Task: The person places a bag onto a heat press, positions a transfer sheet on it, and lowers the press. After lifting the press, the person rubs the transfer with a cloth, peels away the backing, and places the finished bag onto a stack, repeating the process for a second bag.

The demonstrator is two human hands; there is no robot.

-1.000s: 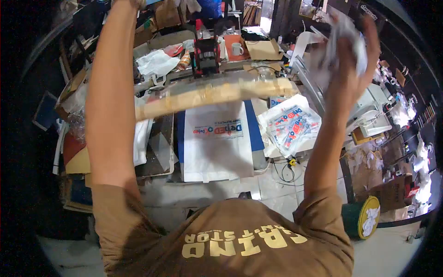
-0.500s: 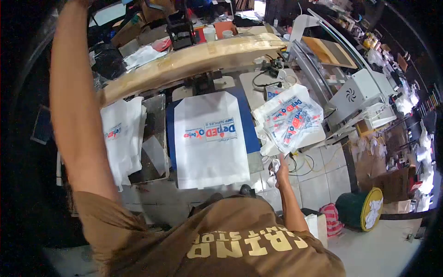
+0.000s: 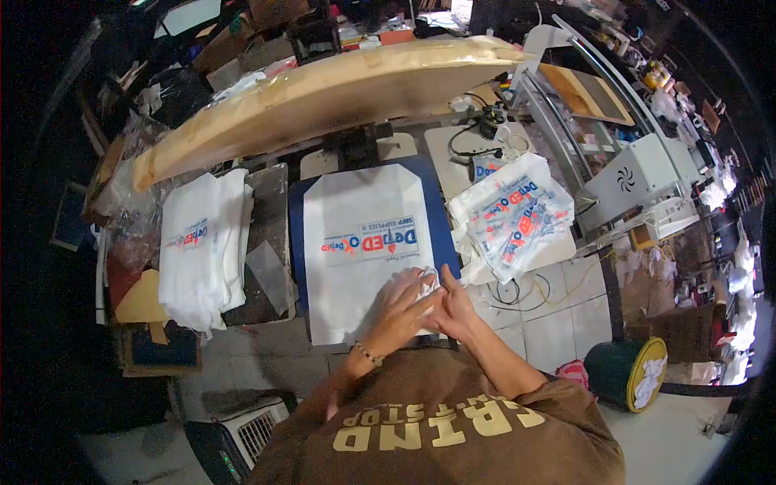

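Both hands meet over the near right part of the printed white fabric piece (image 3: pixel 368 263), which lies flat on the blue board (image 3: pixel 437 214), mid-bench. Between them: a crumpled white cloth (image 3: pixel 429 280), mostly covered by the fingers.

Right hand (image 3: pixel 454 311): thumb raised, the rest curled round the cloth from the right; looks like it has the hold. Left hand (image 3: pixel 396 307): fingers extended and close together, laid against the cloth from the left; can't tell whether they grip or just press. Bracelet (image 3: pixel 368 354) on the left wrist.

Key geometry: fabric piece's long axis runs near-far, cut corners at the far end. Its red-and-blue print (image 3: pixel 372 236) sits on the far side of the fingertips, biased left, so the left hand is nearer to it. Right hand is by the piece's right edge.

Around it: stack of white fabric pieces (image 3: pixel 198 267) on the left, pile of printed sheets (image 3: pixel 513 214) on the right, long tan bar (image 3: pixel 323 93) across the far side.
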